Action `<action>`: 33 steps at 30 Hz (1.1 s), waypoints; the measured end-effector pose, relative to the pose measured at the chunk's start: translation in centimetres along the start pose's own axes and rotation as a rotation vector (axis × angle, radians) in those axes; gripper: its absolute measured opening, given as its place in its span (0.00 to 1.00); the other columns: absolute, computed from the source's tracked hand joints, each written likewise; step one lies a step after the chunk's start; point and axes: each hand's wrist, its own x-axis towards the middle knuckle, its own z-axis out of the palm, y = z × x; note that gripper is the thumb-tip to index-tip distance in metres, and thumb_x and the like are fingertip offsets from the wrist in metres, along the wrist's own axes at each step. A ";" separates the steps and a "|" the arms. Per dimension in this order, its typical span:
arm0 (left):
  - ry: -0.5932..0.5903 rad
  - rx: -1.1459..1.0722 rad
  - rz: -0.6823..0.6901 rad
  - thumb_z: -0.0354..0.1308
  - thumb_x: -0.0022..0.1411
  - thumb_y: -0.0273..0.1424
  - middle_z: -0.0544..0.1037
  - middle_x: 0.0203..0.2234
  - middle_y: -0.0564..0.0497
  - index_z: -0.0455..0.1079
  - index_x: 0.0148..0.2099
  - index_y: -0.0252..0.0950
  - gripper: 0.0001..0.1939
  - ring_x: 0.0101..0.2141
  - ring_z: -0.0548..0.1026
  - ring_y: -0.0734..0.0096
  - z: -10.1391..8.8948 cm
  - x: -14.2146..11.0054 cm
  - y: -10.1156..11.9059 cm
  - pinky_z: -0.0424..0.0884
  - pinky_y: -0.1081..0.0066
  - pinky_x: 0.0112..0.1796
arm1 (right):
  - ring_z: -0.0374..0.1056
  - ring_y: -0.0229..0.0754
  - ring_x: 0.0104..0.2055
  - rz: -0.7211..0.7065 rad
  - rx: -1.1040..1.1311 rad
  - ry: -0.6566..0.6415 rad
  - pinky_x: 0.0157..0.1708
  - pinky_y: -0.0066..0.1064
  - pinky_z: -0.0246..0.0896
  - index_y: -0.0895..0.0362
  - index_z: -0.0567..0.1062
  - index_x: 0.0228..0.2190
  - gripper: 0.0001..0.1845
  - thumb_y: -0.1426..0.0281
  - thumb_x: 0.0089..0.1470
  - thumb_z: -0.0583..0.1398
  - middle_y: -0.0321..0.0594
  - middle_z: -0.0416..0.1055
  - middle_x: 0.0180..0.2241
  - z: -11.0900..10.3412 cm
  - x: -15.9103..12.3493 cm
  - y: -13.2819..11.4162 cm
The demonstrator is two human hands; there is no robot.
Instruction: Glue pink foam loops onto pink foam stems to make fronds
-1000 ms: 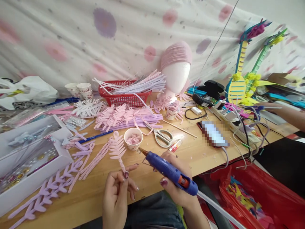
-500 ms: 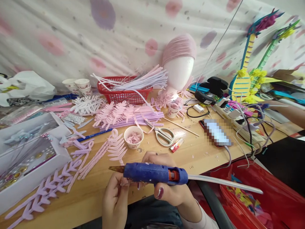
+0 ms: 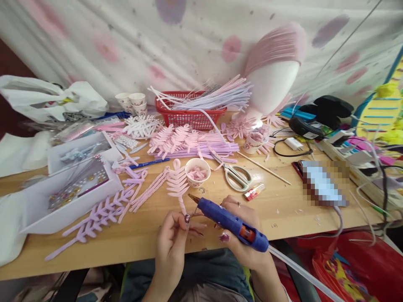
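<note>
My right hand (image 3: 244,226) is wrapped round a blue glue gun (image 3: 231,220), its nozzle pointing up and left and a long clear glue stick (image 3: 302,272) trailing from its back. In my left hand (image 3: 174,235), thumb and finger pinch the twisted stem of a pink pipe-cleaner leaf sprig (image 3: 178,184), which stands upright with its fronds away from me. The nozzle is just right of the sprig, apart from it. Just beyond is a paper cup (image 3: 197,181) of small pink pieces.
Scissors (image 3: 237,178) and a lighter (image 3: 253,192) lie right of the cup. A red basket (image 3: 192,120) of pipe cleaners and a mannequin head (image 3: 273,79) stand behind. White boxes (image 3: 110,184) with beads and purple sprigs (image 3: 100,212) are left; a phone (image 3: 324,182) and power strip (image 3: 343,161) are right.
The view has turned right-to-left and tilted. The glue gun has swung from nearly level to slanting, its nozzle now away from my left fingers and nearer the sprig's fronds.
</note>
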 end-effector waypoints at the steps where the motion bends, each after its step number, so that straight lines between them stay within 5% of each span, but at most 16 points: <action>1: -0.007 0.023 0.007 0.64 0.61 0.40 0.80 0.32 0.47 0.62 0.30 0.38 0.16 0.25 0.76 0.69 0.0 0.0 0.0 0.72 0.72 0.26 | 0.59 0.40 0.24 -0.002 -0.010 -0.006 0.25 0.34 0.51 0.54 0.68 0.23 0.27 0.47 0.62 0.52 0.35 0.61 0.20 0.0 -0.1 0.1; 10: 0.035 0.185 0.074 0.63 0.59 0.41 0.72 0.21 0.54 0.63 0.27 0.39 0.16 0.24 0.74 0.69 0.7 0.0 1.2 0.70 0.73 0.28 | 0.56 0.40 0.24 -0.007 -0.135 -0.060 0.26 0.34 0.49 0.54 0.62 0.21 0.22 0.55 0.59 0.59 0.33 0.58 0.18 0.4 -0.2 0.5; 33: -0.069 0.312 0.138 0.58 0.63 0.35 0.68 0.22 0.55 0.63 0.28 0.39 0.12 0.25 0.69 0.71 -0.4 0.5 0.5 0.64 0.74 0.29 | 0.58 0.40 0.26 0.063 -0.149 -0.128 0.26 0.33 0.50 0.54 0.64 0.21 0.20 0.57 0.58 0.60 0.34 0.61 0.19 0.0 -0.2 0.3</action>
